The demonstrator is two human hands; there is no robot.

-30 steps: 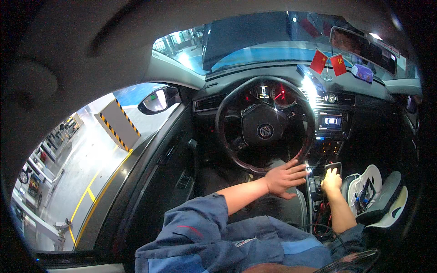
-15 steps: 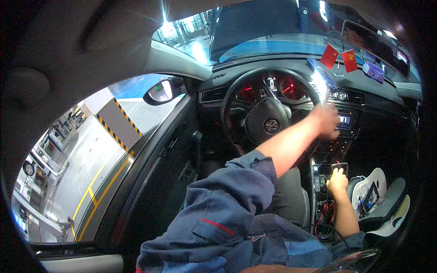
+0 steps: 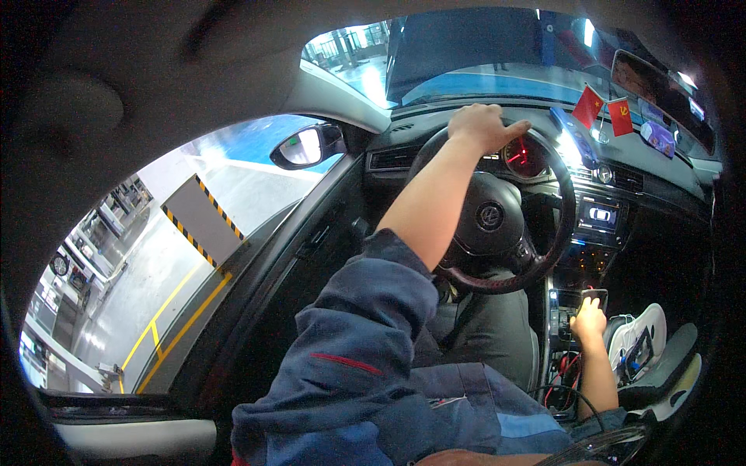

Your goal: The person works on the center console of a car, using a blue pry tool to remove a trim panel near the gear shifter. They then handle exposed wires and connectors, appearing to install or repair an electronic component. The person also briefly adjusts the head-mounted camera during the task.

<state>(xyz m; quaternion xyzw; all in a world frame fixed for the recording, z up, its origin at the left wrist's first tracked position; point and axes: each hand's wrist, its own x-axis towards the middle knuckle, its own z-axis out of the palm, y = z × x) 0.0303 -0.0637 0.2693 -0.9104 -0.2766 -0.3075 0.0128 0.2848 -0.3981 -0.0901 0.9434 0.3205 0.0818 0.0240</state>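
Observation:
My left hand (image 3: 480, 128) lies over the top of the black steering wheel (image 3: 573, 210), its fingers over the rim and the thumb pointing right. Part of the instrument cluster (image 3: 524, 154), lit with red dials, shows behind the wheel; the hand and forearm cover the rest. Low on the right, beside the centre console (image 3: 554, 318), my right hand (image 3: 590, 320) holds a dark, flat, phone-like device (image 3: 594, 294). Its fingers lie on the device's face, and what it displays is too small to make out.
A lit blue work light (image 3: 573, 138) leans on the dashboard near two small red flags (image 3: 604, 109) and a purple packet (image 3: 657, 138). Red and black cables (image 3: 571, 373) run by the console. White and grey padded pieces (image 3: 645, 349) lie at right. The door (image 3: 311, 256) borders my left.
My left hand has moved left from near the centre screen to the top of the steering wheel. My right hand stays by the console with the device. The view has shifted slightly.

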